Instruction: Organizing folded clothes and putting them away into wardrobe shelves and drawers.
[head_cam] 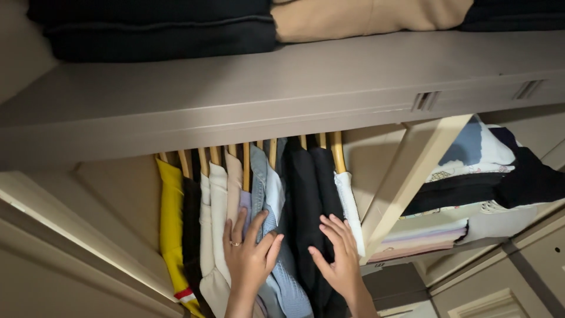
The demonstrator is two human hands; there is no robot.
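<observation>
Left hand (248, 254): open, fingers spread, palm flat on the hanging light blue shirt (276, 235), a ring on one finger.
Right hand (338, 254): open, fingers lying on the black garment (309, 194).
Rail: clothes on wooden hangers (337, 152), yellow top (170, 224) at the far left, cream pieces (216, 218) beside it.
Shelf above (247, 100): folded dark (159, 29) and tan fabric (365, 17).
Right side: stacked folded clothes (471, 194) on shelves.

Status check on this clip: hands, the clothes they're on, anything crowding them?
Left hand flat on light blue garment, open. Right hand pressed on black garment, open. Both parting the hung row. White garment and shelf divider close on the right.
</observation>
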